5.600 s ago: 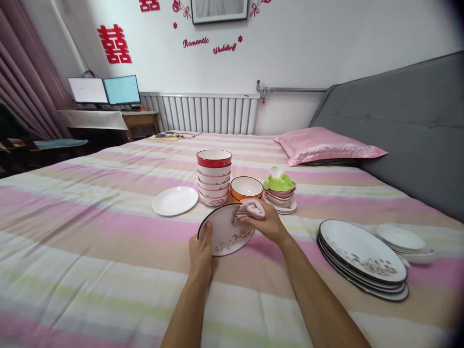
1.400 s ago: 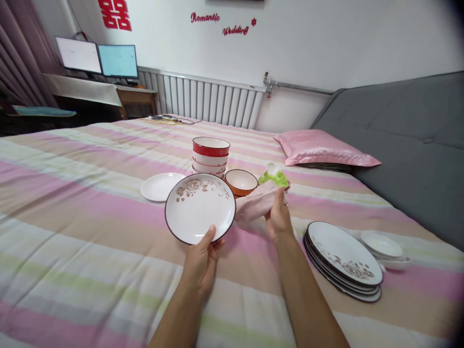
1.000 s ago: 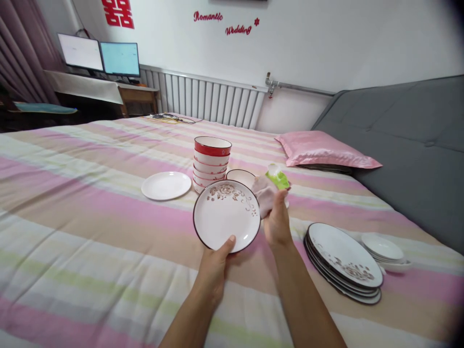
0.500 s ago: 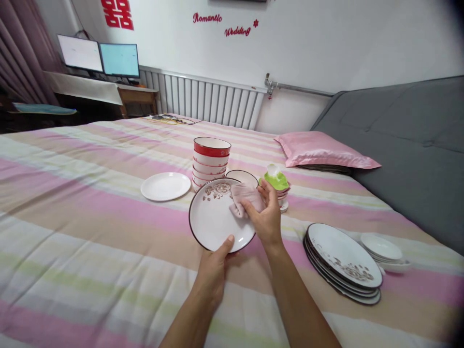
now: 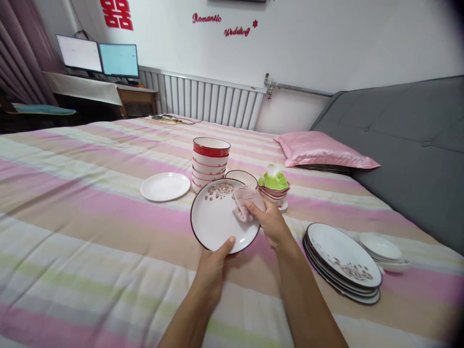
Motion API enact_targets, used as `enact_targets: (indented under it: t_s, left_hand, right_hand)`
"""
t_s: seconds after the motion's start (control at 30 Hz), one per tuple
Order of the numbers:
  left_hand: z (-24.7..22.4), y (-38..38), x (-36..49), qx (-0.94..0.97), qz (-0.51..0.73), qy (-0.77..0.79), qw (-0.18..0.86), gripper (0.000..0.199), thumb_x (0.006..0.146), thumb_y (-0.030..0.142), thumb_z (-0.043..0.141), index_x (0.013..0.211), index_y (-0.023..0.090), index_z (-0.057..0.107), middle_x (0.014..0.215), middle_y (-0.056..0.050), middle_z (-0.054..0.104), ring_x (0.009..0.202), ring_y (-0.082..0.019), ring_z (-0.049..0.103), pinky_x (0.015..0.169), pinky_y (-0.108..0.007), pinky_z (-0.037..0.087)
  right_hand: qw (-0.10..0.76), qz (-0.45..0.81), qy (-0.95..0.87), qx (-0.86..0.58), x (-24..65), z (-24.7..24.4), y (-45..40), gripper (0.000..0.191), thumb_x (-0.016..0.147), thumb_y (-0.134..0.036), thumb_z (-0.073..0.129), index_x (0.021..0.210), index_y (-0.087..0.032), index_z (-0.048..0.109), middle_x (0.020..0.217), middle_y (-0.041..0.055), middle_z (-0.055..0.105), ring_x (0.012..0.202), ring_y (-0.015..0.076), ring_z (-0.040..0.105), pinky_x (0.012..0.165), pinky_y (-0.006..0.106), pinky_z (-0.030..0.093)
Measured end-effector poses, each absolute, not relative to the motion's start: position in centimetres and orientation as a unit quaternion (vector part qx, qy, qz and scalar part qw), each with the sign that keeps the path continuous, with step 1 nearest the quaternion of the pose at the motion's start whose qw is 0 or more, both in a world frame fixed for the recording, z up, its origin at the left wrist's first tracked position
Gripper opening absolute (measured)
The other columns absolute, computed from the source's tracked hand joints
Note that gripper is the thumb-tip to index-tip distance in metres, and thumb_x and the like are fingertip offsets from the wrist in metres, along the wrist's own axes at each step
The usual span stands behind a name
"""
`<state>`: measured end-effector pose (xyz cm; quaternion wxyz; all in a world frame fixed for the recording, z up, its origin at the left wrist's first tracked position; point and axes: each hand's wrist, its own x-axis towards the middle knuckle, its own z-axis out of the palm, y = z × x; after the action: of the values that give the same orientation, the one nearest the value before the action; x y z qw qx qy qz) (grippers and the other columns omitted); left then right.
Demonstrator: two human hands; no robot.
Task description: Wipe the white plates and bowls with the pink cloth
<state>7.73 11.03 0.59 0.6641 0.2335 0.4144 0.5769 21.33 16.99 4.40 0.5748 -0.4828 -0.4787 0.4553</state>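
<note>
My left hand (image 5: 216, 263) grips the lower edge of a white plate (image 5: 213, 220) with a dark rim and brown flowers, thumb on top and fingers hidden beneath. The plate is tilted toward me above the bed. At its right edge my right hand (image 5: 270, 220) is closed on a pale pink cloth (image 5: 246, 200), which lies against the plate's face. Behind the plate stand a stack of red and white bowls (image 5: 210, 159) and a partly covered dark-rimmed bowl (image 5: 242, 178). A green leaf-shaped dish (image 5: 275, 181) tops a small stack to their right.
A white oval plate (image 5: 165, 187) lies on the striped bedspread (image 5: 90, 217) at left. To the right are a stack of flowered plates (image 5: 342, 256) and small white dishes (image 5: 381, 247). A pink pillow (image 5: 322, 149) rests by the grey headboard (image 5: 406, 125). Cables (image 5: 170, 118) lie at the far edge.
My right hand has turned and shifted slightly down and right, its fingers now behind the plate's edge with the cloth. The plate has moved a little right; the left hand keeps its grip.
</note>
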Motion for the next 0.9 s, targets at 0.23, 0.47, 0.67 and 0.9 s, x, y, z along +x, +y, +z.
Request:
enact_targets:
  t_s: [0.23,0.47,0.67,0.9]
  left_hand:
    - [1.6,10.8,7.4,0.236,0.555,0.431,0.671,0.059,0.058,0.018,0.08,0.114,0.015,0.062,0.11,-0.013,0.067,0.088,-0.023,0.065,0.065,-0.028,0.052]
    - [1.5,10.7,6.2,0.325,0.466,0.415,0.711,0.05,0.061,0.015,0.077,0.109,0.015,0.064,0.114,-0.014,0.065,0.106,-0.027,0.06,0.093,-0.037,0.045]
    - [1.6,10.8,5.7,0.314,0.454,0.415,0.723,0.057,0.057,0.009,0.075,0.113,0.016,0.063,0.107,-0.012,0.069,0.099,-0.027,0.063,0.086,-0.036,0.049]
    - [2.0,11.5,5.6,0.242,0.549,0.36,0.714,0.036,0.068,0.032,0.069,0.097,0.011,0.068,0.091,-0.012,0.072,0.076,-0.022,0.065,0.057,-0.026,0.05]
  right_hand:
    - [0.609,0.443,-0.449,-0.481,21.0,4.6,17.1,0.049,0.06,-0.043,0.075,0.1,-0.016,0.065,0.094,0.0071,0.071,0.084,0.0219,0.065,0.074,0.032,0.051]
    - [0.556,0.476,-0.459,-0.504,23.8,5.3,16.3,0.051,0.057,-0.039,0.079,0.1,-0.015,0.066,0.096,0.0087,0.071,0.083,0.022,0.066,0.074,0.034,0.052]
    - [0.505,0.545,-0.453,-0.492,24.9,5.3,16.1,0.05,0.054,-0.033,0.081,0.098,-0.014,0.067,0.094,0.0095,0.071,0.081,0.0232,0.067,0.071,0.035,0.054]
    - [0.599,0.577,-0.332,-0.445,22.7,3.6,17.7,0.044,0.051,-0.03,0.081,0.09,-0.016,0.067,0.086,0.0072,0.073,0.078,0.0263,0.068,0.072,0.042,0.057]
